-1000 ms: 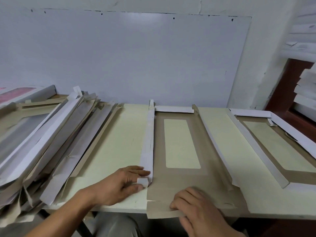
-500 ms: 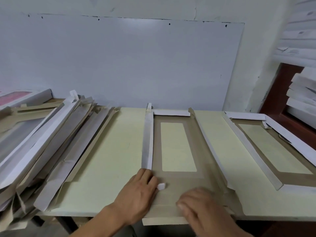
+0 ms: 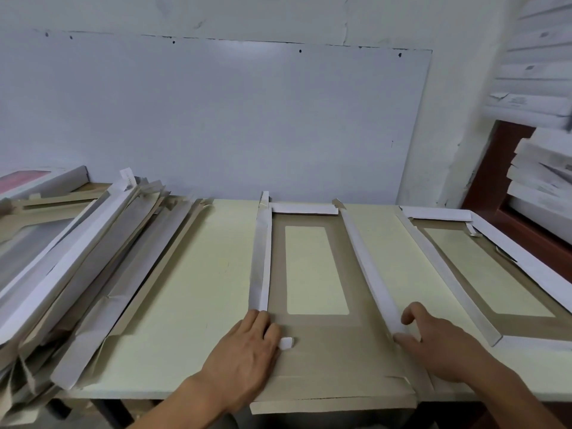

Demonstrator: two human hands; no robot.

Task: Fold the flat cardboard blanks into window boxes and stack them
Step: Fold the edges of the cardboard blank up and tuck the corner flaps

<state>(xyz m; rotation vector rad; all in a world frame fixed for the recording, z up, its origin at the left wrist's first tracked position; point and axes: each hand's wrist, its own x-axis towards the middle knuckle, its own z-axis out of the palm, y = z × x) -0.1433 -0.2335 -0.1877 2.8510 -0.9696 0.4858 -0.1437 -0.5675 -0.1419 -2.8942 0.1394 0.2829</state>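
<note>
Compared with half a second ago, the right hand (image 3: 445, 345) has moved from the near flap to the right side strip; now its thumb and fingers pinch the strip's near end. The left hand (image 3: 247, 357) stays flat and open on the near left corner, gripping nothing. The brown cardboard blank with a rectangular window (image 3: 315, 342) lies on the pale yellow table (image 3: 192, 274), its long axis pointing away toward the white wall panel (image 3: 216, 125), near edge overhanging.
</note>
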